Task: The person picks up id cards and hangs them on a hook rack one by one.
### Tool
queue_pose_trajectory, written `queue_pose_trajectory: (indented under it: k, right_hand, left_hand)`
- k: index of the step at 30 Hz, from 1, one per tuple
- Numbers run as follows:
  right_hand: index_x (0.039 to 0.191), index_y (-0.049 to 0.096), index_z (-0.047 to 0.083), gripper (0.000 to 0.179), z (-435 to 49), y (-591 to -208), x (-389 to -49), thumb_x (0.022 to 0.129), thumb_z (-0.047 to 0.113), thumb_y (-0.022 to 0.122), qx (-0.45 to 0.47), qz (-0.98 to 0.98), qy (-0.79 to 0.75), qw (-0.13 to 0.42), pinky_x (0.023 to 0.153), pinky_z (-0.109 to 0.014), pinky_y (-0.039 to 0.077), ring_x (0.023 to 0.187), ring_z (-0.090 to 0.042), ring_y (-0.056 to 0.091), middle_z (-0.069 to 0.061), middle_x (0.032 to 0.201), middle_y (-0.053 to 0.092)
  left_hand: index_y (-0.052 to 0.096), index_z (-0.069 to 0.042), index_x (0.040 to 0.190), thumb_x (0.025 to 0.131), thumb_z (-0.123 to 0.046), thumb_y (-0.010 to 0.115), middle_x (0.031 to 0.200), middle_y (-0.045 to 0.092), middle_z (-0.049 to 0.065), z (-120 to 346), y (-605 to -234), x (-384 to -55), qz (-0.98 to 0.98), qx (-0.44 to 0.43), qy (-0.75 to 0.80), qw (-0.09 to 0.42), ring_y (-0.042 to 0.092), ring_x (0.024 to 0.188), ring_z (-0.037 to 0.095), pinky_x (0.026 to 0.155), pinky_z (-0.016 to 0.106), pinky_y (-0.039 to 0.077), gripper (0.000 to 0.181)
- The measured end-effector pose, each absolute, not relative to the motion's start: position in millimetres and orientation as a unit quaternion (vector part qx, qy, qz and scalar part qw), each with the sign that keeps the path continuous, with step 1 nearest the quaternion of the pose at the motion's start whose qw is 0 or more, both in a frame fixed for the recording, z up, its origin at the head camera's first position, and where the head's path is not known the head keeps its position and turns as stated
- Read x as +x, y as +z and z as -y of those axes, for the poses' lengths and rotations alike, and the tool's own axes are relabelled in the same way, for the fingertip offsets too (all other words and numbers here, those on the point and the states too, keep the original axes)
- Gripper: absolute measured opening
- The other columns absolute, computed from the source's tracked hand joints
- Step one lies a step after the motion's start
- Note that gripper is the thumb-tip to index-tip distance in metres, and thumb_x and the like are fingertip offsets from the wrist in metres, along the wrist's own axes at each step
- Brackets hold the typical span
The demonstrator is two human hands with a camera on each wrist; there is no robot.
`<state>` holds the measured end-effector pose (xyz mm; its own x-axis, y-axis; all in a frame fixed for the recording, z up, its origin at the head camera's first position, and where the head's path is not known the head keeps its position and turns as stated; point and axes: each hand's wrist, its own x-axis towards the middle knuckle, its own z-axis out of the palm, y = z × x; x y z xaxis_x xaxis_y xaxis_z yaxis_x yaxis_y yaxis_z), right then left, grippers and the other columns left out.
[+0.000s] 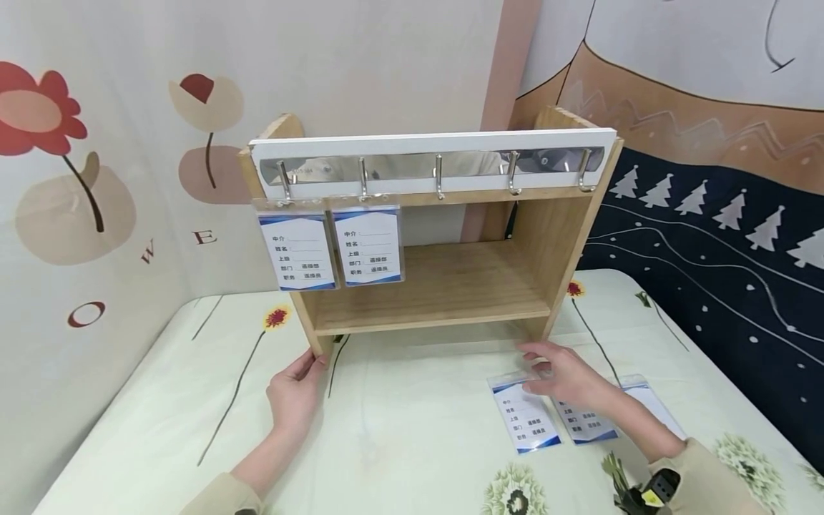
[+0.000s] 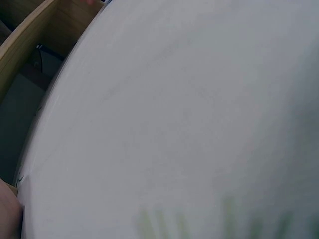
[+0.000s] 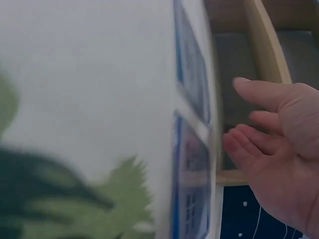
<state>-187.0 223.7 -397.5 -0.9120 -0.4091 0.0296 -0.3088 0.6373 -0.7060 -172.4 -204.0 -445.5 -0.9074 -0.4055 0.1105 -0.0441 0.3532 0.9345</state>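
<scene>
A small wooden shelf (image 1: 438,286) stands on the table, with a white hook rail (image 1: 431,143) across its top front. Two clear badge holders with printed cards hang at the rail's left end, a left one (image 1: 297,250) and a right one (image 1: 368,247). My left hand (image 1: 297,393) pinches the bottom front of the shelf's left side board between thumb and fingers. By the right side board's foot is my right hand (image 1: 569,375), fingers spread and loosely bent, holding nothing in the right wrist view (image 3: 294,134). Under it lie more badge holders (image 1: 524,415), partly hidden by the forearm.
The tablecloth (image 1: 412,429) is pale with printed flowers. Patterned curtains, a light one (image 1: 386,64) behind and a dark one with trees (image 1: 708,265) at the right, close in the table. Several metal hooks (image 1: 439,177) stick out from the rail.
</scene>
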Motion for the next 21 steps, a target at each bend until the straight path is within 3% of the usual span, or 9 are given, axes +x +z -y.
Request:
queue_pose_trajectory:
  k: [12, 21]
  right_hand:
    - [0.140, 0.057, -0.002, 0.071, -233.6, -406.9, -198.9, 0.080, 0.015, 0.089, -0.217, -0.921, -0.310, 0.096, 0.094, -0.047, 0.055, 0.113, -0.030, 0.064, -0.017, 0.133, 0.063]
    - [0.135, 0.062, -0.002, 0.066, -237.4, -409.0, -206.7, 0.080, 0.022, 0.089, -0.260, -0.914, -0.291, 0.107, 0.090, -0.035, 0.053, 0.105, -0.019, 0.059, -0.003, 0.120, 0.066]
  left_hand:
    - [0.061, 0.002, 0.137, 0.103, -0.016, 0.062, 0.130, 0.064, 0.021, 204.3, -444.7, -171.6, 0.808, 0.142, -0.549, 0.161, 0.064, 0.120, 0.032, 0.085, 0.013, 0.051, 0.039]
    - [0.061, 0.003, 0.137, 0.103, -0.015, 0.062, 0.127, 0.065, 0.023, 204.4, -445.7, -172.4, 0.804, 0.143, -0.553, 0.166, 0.065, 0.118, 0.035, 0.076, 0.004, 0.048, 0.039]
